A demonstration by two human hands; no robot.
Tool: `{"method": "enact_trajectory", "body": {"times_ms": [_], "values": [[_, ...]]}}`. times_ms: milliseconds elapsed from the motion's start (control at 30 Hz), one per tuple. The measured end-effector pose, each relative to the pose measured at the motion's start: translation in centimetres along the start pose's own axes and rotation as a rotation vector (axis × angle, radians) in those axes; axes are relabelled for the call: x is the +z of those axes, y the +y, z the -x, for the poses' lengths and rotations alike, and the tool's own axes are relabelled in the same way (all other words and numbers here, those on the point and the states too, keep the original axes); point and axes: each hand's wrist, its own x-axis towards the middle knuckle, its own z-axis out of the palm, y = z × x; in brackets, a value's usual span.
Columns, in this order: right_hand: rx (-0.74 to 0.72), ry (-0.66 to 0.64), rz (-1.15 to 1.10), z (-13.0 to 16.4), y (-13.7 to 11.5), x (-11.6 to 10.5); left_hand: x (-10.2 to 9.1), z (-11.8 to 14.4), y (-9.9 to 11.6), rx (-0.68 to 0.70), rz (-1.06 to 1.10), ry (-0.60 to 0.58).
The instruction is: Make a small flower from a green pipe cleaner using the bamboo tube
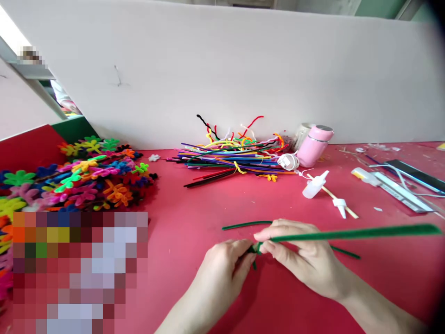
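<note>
Between both hands is a dark green pipe cleaner, one long end of which runs out to the right above my right wrist. My left hand is closed, thumb and fingers pinching the green stem at its left end. My right hand pinches the same pipe cleaner close beside the left fingertips, where it looks bent or wound into a small knot. Another green pipe cleaner length shows behind my right hand, and a green end sticks out beyond it; whether these are one piece is hidden.
Fuzzy flowers are heaped at the left. A bundle of coloured pipe cleaners lies at the back by the white board. Beside it stands a pink bottle. A glue bottle, a stick and flat packs lie at right.
</note>
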Motion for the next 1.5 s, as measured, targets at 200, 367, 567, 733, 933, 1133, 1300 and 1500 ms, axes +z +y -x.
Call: {"method": "enact_trajectory", "body": {"times_ms": [200, 367, 567, 733, 933, 1133, 1300, 1500], "values": [[0.332, -0.029, -0.149, -0.9, 1.8, -0.1, 0.0, 0.5, 0.9, 0.097, -0.175, -0.134], [0.471, -0.067, -0.356, -0.7, 3.7, 0.2, 0.0, 0.7, 1.8, 0.131, -0.122, -0.214], [0.517, -0.068, -0.42, -0.4, 4.1, 1.4, 0.2, 0.8, 2.0, 0.108, -0.051, -0.13], [0.532, 0.021, -0.378, -0.1, 4.2, 1.6, 0.8, 0.9, 1.3, 0.052, 0.026, 0.004], [0.588, 0.071, -0.463, -0.3, 3.6, 1.3, 1.3, 0.7, 0.7, 0.055, 0.309, 0.168], [0.538, 0.124, -0.521, 0.2, 4.4, 1.7, 1.2, 0.3, 0.4, -0.014, 0.553, 0.22], [0.526, 0.183, -0.533, 0.4, 4.4, 1.8, 0.5, -0.1, 0.6, -0.19, 0.854, 0.297], [0.484, 0.169, -0.556, 0.6, 4.1, 1.7, 0.0, -0.5, 0.5, -0.308, 0.968, 0.279]]}}
